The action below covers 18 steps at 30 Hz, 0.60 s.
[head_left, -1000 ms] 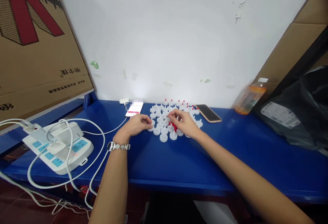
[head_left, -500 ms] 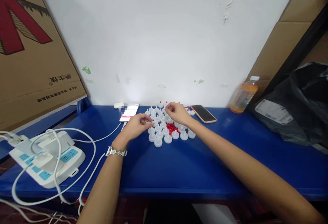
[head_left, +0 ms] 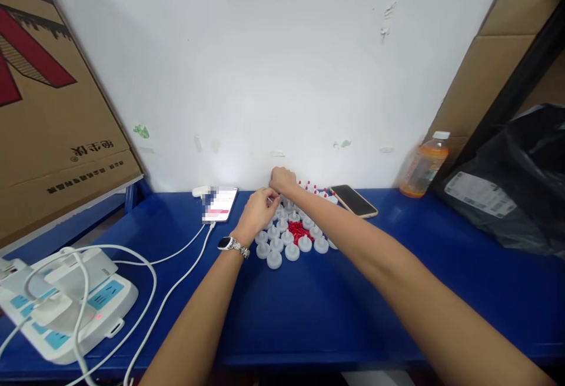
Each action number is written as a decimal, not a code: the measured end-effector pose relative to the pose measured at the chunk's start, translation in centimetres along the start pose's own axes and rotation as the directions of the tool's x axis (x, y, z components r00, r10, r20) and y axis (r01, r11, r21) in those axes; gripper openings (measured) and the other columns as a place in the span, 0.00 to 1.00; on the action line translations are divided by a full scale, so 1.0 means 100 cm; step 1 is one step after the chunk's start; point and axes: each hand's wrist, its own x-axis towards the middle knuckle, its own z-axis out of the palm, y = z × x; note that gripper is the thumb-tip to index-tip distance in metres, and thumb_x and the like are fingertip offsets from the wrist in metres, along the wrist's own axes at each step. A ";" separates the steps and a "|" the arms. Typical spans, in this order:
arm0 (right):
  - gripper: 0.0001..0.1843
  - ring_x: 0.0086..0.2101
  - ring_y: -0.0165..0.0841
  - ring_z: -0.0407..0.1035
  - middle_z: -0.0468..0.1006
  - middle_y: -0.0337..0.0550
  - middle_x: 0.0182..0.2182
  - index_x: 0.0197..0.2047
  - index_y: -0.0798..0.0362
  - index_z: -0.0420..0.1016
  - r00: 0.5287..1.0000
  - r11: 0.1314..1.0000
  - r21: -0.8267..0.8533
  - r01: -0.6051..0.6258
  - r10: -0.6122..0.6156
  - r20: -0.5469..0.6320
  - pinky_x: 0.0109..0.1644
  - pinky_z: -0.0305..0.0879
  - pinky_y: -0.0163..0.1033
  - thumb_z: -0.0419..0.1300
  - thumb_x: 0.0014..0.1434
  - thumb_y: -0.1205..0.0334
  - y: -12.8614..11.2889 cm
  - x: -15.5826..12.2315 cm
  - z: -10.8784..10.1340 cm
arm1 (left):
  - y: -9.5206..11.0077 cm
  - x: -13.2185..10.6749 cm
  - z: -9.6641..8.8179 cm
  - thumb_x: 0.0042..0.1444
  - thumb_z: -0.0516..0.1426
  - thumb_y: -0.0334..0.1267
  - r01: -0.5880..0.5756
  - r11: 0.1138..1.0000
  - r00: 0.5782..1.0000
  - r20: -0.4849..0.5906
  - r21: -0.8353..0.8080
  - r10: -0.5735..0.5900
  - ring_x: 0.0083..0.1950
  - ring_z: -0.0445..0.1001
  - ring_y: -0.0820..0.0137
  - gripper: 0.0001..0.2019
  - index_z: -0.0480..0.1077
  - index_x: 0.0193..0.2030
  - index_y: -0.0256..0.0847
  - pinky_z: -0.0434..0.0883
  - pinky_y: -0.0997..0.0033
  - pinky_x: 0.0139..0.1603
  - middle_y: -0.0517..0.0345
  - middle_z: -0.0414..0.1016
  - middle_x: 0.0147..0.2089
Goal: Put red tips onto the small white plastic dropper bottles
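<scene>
Several white plastic nozzle caps point(head_left: 274, 259), each with a thin spout on a round base, stand upright in a cluster on the blue table point(head_left: 282, 315). Amid them lies a heap of small red tips point(head_left: 299, 230). Farther back, near the wall, some caps carry a red tip point(head_left: 308, 184) on the spout. At the cluster's back left my left hand point(head_left: 260, 210) is closed, thumb and fingers pinched together. Right behind it, close to the wall, my right hand point(head_left: 283, 180) is curled with its fingers bent down. Whatever either hand holds is hidden.
A charging phone point(head_left: 223, 203) lies left of the cluster, another phone point(head_left: 354, 200) right of it. Far left is a power strip point(head_left: 108, 303) with looping white cables. An orange drink bottle point(head_left: 424, 165) and a black plastic bag point(head_left: 512, 180) stand at the right.
My right hand has moved left and toward the wall, beside my left hand. My left hand has shifted slightly right and its fingers have closed. The camera view has shifted a little.
</scene>
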 end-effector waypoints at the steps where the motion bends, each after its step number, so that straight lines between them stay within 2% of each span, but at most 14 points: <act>1: 0.16 0.49 0.44 0.75 0.80 0.60 0.48 0.48 0.58 0.78 1.000 1.000 0.014 -0.005 0.005 -0.010 0.50 0.67 0.42 0.59 0.57 0.69 0.001 -0.001 -0.001 | 0.000 -0.002 -0.002 0.63 0.53 0.42 -0.016 1.000 1.000 -0.022 -0.005 0.016 0.39 0.74 0.65 0.11 0.75 0.39 0.41 0.69 0.64 0.43 0.52 0.76 0.39; 4: 0.13 0.47 0.42 0.75 0.81 0.52 0.47 0.46 0.52 0.79 0.998 0.997 0.083 -0.006 0.011 -0.067 0.48 0.67 0.42 0.56 0.61 0.63 0.008 -0.013 -0.012 | 0.002 -0.008 -0.009 0.64 0.53 0.42 -0.032 0.999 0.993 -0.113 -0.024 0.029 0.41 0.73 0.65 0.10 0.73 0.42 0.40 0.70 0.63 0.45 0.51 0.73 0.43; 6: 0.11 0.43 0.39 0.76 0.83 0.48 0.42 0.42 0.51 0.78 0.992 0.961 0.277 0.017 0.018 -0.123 0.45 0.67 0.40 0.57 0.61 0.59 0.015 -0.030 -0.022 | 0.005 -0.012 -0.013 0.63 0.54 0.43 -0.011 0.999 0.982 -0.187 -0.041 0.003 0.44 0.73 0.65 0.12 0.70 0.50 0.40 0.71 0.63 0.45 0.49 0.70 0.50; 7: 0.10 0.40 0.37 0.76 0.83 0.46 0.37 0.40 0.52 0.78 0.989 0.905 0.424 0.038 0.027 -0.147 0.43 0.67 0.39 0.58 0.61 0.58 0.019 -0.041 -0.027 | 0.007 -0.014 -0.013 0.63 0.55 0.43 -0.002 0.998 0.976 -0.217 -0.055 -0.010 0.45 0.73 0.65 0.16 0.68 0.54 0.40 0.71 0.63 0.45 0.47 0.68 0.54; 9: 0.11 0.31 0.32 0.73 0.82 0.46 0.30 0.36 0.55 0.76 0.986 0.709 0.700 0.085 0.043 -0.163 0.36 0.66 0.35 0.60 0.58 0.56 0.028 -0.067 -0.036 | 0.013 -0.016 -0.012 0.62 0.57 0.45 -0.011 0.995 0.970 -0.244 -0.095 -0.013 0.48 0.72 0.65 0.22 0.62 0.61 0.42 0.72 0.64 0.44 0.45 0.64 0.58; 11: 0.12 0.25 0.29 0.68 0.80 0.44 0.27 0.33 0.57 0.75 0.989 0.499 0.862 0.091 0.056 -0.136 0.30 0.62 0.33 0.63 0.55 0.54 0.037 -0.094 -0.043 | 0.022 -0.018 -0.008 0.61 0.58 0.46 -0.063 0.987 0.979 -0.202 -0.149 0.032 0.48 0.73 0.65 0.25 0.60 0.63 0.44 0.73 0.65 0.44 0.47 0.66 0.57; 13: 0.14 0.23 0.27 0.63 0.79 0.42 0.27 0.33 0.56 0.74 0.992 0.337 0.940 0.047 0.095 -0.083 0.24 0.56 0.32 0.65 0.52 0.52 0.046 -0.117 -0.048 | 0.033 -0.020 -0.004 0.62 0.57 0.47 -0.124 0.970 0.988 -0.120 -0.210 0.101 0.46 0.74 0.67 0.21 0.63 0.60 0.44 0.73 0.66 0.44 0.50 0.71 0.53; 15: 0.15 0.22 0.26 0.60 0.76 0.38 0.25 0.33 0.54 0.72 0.990 0.241 0.970 0.008 0.135 -0.041 0.21 0.50 0.31 0.65 0.51 0.51 0.053 -0.133 -0.050 | 0.043 -0.021 -0.001 0.64 0.56 0.47 -0.158 0.956 0.987 -0.066 -0.247 0.146 0.44 0.75 0.68 0.18 0.65 0.57 0.43 0.72 0.68 0.43 0.53 0.74 0.47; 16: 0.14 0.21 0.26 0.58 0.73 0.36 0.23 0.33 0.53 0.70 0.990 0.224 0.975 -0.001 0.140 -0.031 0.21 0.48 0.31 0.64 0.51 0.51 0.055 -0.138 -0.051 | 0.048 -0.022 0.001 0.65 0.55 0.47 -0.166 0.953 0.986 -0.054 -0.252 0.158 0.43 0.75 0.68 0.18 0.65 0.57 0.43 0.72 0.69 0.42 0.54 0.75 0.45; 18: 0.13 0.20 0.26 0.54 0.67 0.31 0.19 0.31 0.51 0.66 0.995 0.260 0.965 0.022 0.091 -0.047 0.22 0.46 0.32 0.61 0.54 0.51 0.060 -0.144 -0.050 | 0.054 -0.022 0.002 0.66 0.53 0.47 -0.179 0.954 0.984 -0.040 -0.238 0.175 0.43 0.74 0.68 0.18 0.65 0.59 0.43 0.71 0.70 0.41 0.54 0.75 0.44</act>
